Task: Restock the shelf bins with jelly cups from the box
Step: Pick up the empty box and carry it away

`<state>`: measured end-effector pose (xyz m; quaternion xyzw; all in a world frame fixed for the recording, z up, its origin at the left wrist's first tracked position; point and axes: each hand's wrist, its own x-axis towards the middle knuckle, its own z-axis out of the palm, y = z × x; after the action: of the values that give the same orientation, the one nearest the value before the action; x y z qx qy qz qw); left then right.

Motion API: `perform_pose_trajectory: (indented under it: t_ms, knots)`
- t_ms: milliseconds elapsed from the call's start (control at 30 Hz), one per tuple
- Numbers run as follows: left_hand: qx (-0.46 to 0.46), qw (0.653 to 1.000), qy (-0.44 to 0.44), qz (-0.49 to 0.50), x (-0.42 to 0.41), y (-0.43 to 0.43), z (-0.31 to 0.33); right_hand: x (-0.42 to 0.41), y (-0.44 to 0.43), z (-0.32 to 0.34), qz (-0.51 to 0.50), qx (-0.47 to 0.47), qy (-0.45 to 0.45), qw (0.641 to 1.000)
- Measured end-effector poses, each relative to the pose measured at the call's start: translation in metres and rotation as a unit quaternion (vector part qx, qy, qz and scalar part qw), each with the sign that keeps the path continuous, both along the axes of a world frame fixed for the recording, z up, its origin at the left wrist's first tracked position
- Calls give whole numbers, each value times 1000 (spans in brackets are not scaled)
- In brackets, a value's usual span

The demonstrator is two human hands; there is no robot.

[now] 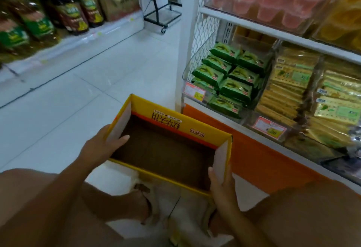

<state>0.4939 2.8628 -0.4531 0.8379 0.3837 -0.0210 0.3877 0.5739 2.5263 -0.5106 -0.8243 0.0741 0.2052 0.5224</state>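
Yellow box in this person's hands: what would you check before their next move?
1. Jelly cups remaining in the yellow box: not ok, only its bare brown bottom shows.
2. Left hand grip on the box's left end wall: ok, thumb inside.
3. Right hand grip on the right end wall: ok, thumb inside.
4. Pink jelly cup bin stocked: ok, looks well filled.
5. Orange-yellow bin beside it stocked: cannot tell, cut off by the frame edge.

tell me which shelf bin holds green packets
The leftmost bin on the lower shelf; its neighbours hold yellow packs, the one above pink cups.
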Motion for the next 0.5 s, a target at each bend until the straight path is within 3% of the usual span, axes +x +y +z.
perform_pose_trajectory:
  t_ms: [500]
  knots:
    - [42, 977, -64, 198, -91, 113, 18, 48, 184, 47, 209, 15, -99, 973]
